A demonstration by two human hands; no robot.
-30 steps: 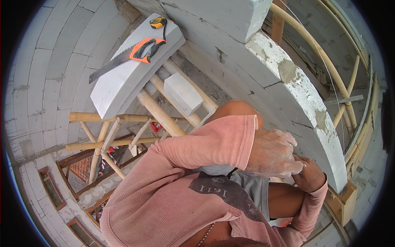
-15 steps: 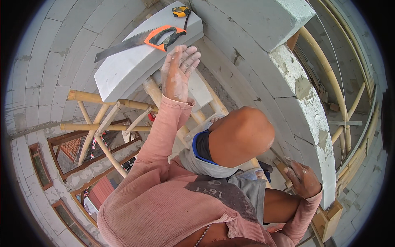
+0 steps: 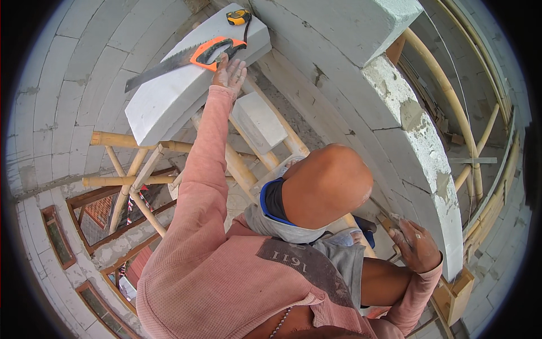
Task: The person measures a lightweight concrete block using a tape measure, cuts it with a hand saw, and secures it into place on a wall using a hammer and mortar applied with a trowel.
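A handsaw with an orange and black handle (image 3: 204,52) lies across a long white block (image 3: 175,87) at the upper left. My left hand (image 3: 230,74) reaches to the block's near edge beside the saw's handle, dusty with white powder. Its fingers are apart, and the thumb is at the handle's lower edge; whether it touches cannot be told. Beyond the saw, a yellow and black tape measure (image 3: 238,17) rests on the block. At the lower right my right hand (image 3: 418,247) is curled near the wall; what its fingers close on, if anything, is hidden.
A smaller grey block (image 3: 259,121) lies on bamboo poles (image 3: 240,166) between my left arm and raised knee. The block wall (image 3: 339,85) runs along the right, its rough top edge (image 3: 415,121) mortar-streaked. Window openings (image 3: 101,212) are at the lower left.
My left hand has moved forward and slightly left from above the block's near side to the saw's handle, its arm straightening. The smaller block shows more fully. My right hand stays nearly in place.
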